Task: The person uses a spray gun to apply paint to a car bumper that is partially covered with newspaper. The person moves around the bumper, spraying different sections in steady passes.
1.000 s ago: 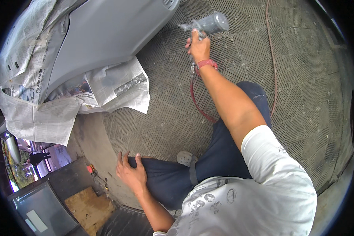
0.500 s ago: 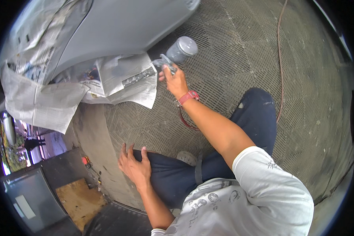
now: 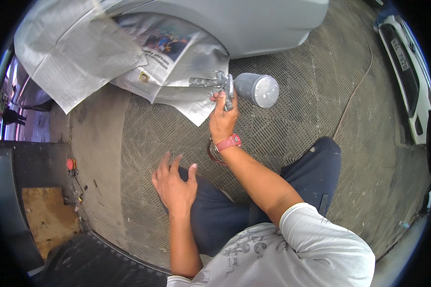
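My right hand [image 3: 221, 111] grips a metal spray gun [image 3: 227, 91] with a grey cylindrical cup [image 3: 256, 90] on its right side. The gun's front is over or against newspaper [image 3: 76, 52] that covers the wheel arch below a grey car body panel [image 3: 273, 21]; contact is unclear. A red hose [image 3: 210, 155] loops behind my right wrist, which wears a red watch. My left hand [image 3: 175, 186] is open with spread fingers at my left knee, holding nothing.
A detached white bumper [image 3: 414, 115] stands at the right, near a thin hose [image 3: 349, 105] on grated mats [image 3: 297, 119]. At left are a dark panel [image 3: 43, 162], a stained wooden board [image 3: 50, 213], a red button [image 3: 71, 164] and a distant person [image 3: 12, 116].
My right hand has carried the spray gun leftward and lower, toward the newspaper-covered wheel arch. The view has turned, bringing the white bumper into sight. My left hand remains open at my knee.
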`<move>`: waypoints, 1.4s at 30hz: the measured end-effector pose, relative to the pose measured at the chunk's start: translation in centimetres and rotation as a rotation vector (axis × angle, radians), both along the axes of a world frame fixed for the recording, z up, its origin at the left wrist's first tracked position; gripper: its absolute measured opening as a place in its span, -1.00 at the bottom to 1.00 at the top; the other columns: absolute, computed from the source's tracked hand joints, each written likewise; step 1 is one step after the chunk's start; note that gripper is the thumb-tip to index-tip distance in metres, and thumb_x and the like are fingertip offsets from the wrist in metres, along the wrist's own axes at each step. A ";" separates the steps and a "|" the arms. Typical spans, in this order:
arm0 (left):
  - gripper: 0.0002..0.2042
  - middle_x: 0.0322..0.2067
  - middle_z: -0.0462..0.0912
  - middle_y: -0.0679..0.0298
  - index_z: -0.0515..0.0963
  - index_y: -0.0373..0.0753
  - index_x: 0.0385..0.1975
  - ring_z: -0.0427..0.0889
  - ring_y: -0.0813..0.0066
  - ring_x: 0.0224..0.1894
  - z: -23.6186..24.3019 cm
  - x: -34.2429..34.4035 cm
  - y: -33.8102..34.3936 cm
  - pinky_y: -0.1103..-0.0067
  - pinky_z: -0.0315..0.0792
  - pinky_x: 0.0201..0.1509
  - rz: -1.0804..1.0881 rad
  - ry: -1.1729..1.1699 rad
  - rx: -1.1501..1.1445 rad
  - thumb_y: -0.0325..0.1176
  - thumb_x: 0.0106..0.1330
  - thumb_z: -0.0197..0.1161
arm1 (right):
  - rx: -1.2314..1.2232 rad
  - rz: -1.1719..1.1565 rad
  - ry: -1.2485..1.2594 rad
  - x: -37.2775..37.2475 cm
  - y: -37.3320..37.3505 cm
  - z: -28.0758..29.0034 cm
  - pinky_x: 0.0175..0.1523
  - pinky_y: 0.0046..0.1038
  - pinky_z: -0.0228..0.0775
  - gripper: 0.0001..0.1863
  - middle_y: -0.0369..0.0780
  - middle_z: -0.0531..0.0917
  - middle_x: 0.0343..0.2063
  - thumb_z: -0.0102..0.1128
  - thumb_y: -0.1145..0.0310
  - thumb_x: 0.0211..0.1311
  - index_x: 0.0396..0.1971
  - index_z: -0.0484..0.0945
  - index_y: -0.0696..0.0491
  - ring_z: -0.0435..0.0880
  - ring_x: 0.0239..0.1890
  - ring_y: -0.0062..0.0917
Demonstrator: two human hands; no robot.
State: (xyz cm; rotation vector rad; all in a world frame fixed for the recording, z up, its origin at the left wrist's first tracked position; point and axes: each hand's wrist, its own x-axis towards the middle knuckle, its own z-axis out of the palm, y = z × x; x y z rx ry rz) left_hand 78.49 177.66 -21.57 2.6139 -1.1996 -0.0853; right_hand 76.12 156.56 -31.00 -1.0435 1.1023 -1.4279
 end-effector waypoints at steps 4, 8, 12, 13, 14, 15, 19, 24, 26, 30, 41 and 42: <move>-0.50 0.39 0.57 0.05 0.72 -0.18 0.18 0.46 0.03 0.47 -0.3 1.6 1.3 0.07 0.12 0.64 -0.001 0.057 -0.037 -0.02 0.35 0.48 | -0.035 -0.187 -0.068 4.7 -1.3 -1.0 -0.23 -0.40 0.59 -0.52 -0.16 0.69 -0.26 0.06 0.18 0.73 0.38 0.43 0.21 0.72 -0.27 -0.48; -0.49 0.39 0.56 0.08 0.71 -0.22 0.18 0.45 0.08 0.47 -0.4 3.2 3.4 0.06 0.12 0.63 0.002 0.119 -0.066 0.02 0.40 0.43 | 0.089 -0.371 0.044 6.9 -4.3 -3.4 -0.21 -0.34 0.61 -0.42 -0.03 0.70 -0.20 0.05 0.09 0.72 0.42 0.38 0.25 0.74 -0.29 -0.39; -0.50 0.39 0.57 0.09 0.72 -0.21 0.16 0.45 0.09 0.47 -0.6 4.6 5.5 0.05 0.14 0.62 0.034 0.128 -0.093 0.03 0.40 0.43 | 0.158 -0.416 0.046 8.6 -5.9 -5.3 -0.02 -0.18 0.66 -0.36 0.19 0.72 0.06 0.03 0.07 0.71 0.46 0.37 0.30 0.81 -0.14 -0.08; -0.50 0.38 0.57 0.09 0.73 -0.21 0.16 0.46 0.09 0.47 -0.7 4.9 6.0 0.05 0.14 0.62 0.041 0.132 -0.095 0.03 0.40 0.43 | 0.143 -0.407 0.045 8.8 -6.0 -5.6 0.05 -0.16 0.65 -0.37 0.19 0.71 0.08 0.03 0.08 0.71 0.46 0.37 0.31 0.80 -0.08 -0.04; -0.50 0.38 0.57 0.09 0.73 -0.22 0.15 0.46 0.09 0.46 -0.8 5.1 6.3 0.04 0.15 0.62 0.049 0.137 -0.083 0.03 0.39 0.43 | 0.131 -0.400 0.045 9.0 -5.9 -5.7 0.11 -0.15 0.64 -0.37 0.20 0.70 0.10 0.03 0.09 0.71 0.45 0.37 0.32 0.79 -0.02 0.00; -0.50 0.38 0.57 0.09 0.73 -0.22 0.15 0.47 0.09 0.46 -1.0 5.4 6.5 0.04 0.15 0.62 0.046 0.141 -0.099 0.04 0.39 0.43 | 0.028 -0.471 0.158 9.2 -5.8 -5.8 0.06 -0.22 0.62 -0.37 0.13 0.70 0.02 0.05 0.08 0.71 0.45 0.36 0.31 0.76 -0.07 -0.14; -0.51 0.35 0.60 0.06 0.75 -0.22 0.13 0.51 0.06 0.42 -1.4 6.5 6.8 0.07 0.18 0.60 0.040 0.169 -0.132 0.00 0.37 0.46 | -0.166 -0.498 0.240 9.8 -4.3 -4.3 0.33 -0.18 0.38 -0.40 0.16 0.59 0.20 0.04 0.14 0.72 0.46 0.35 0.30 0.59 0.22 -0.08; -0.49 0.37 0.58 0.07 0.74 -0.22 0.15 0.49 0.10 0.43 -1.8 7.6 6.2 0.08 0.14 0.62 0.038 0.197 -0.137 0.04 0.38 0.44 | -0.304 -0.432 0.137 10.5 -1.7 0.4 0.00 -0.38 0.54 -0.46 -0.16 0.63 -0.14 0.05 0.17 0.73 0.47 0.33 0.20 0.60 -0.19 -0.50; -0.49 0.38 0.58 0.07 0.74 -0.22 0.15 0.49 0.09 0.44 -2.1 7.9 5.9 0.09 0.14 0.63 0.035 0.202 -0.144 0.03 0.38 0.44 | -0.283 -0.418 0.143 11.1 -0.7 2.5 0.17 -0.30 0.45 -0.43 -0.05 0.57 0.05 0.06 0.19 0.72 0.50 0.31 0.21 0.56 0.03 -0.32; -0.48 0.38 0.58 0.03 0.73 -0.25 0.17 0.48 0.07 0.45 -2.8 8.2 5.4 0.09 0.12 0.63 0.029 0.216 -0.132 0.03 0.39 0.42 | -0.357 -0.287 0.068 12.5 0.6 6.0 0.52 -0.12 0.30 -0.40 0.20 0.47 0.43 0.07 0.26 0.69 0.55 0.28 0.23 0.49 0.47 0.05; -0.48 0.37 0.58 -0.03 0.72 -0.30 0.16 0.47 0.04 0.46 -3.2 8.4 4.0 0.08 0.09 0.63 0.003 0.231 -0.119 0.01 0.40 0.41 | -0.601 0.126 0.094 17.2 2.8 11.8 0.53 -0.14 0.34 -0.40 0.13 0.50 0.45 0.12 0.33 0.64 0.57 0.32 0.13 0.50 0.49 0.03; -0.48 0.37 0.58 -0.03 0.72 -0.29 0.16 0.47 0.04 0.45 -3.1 8.3 4.0 0.08 0.10 0.63 0.006 0.228 -0.114 0.01 0.40 0.41 | -0.594 0.181 0.052 17.2 2.7 11.7 0.52 -0.13 0.34 -0.41 0.14 0.50 0.44 0.11 0.32 0.65 0.57 0.32 0.13 0.50 0.48 0.04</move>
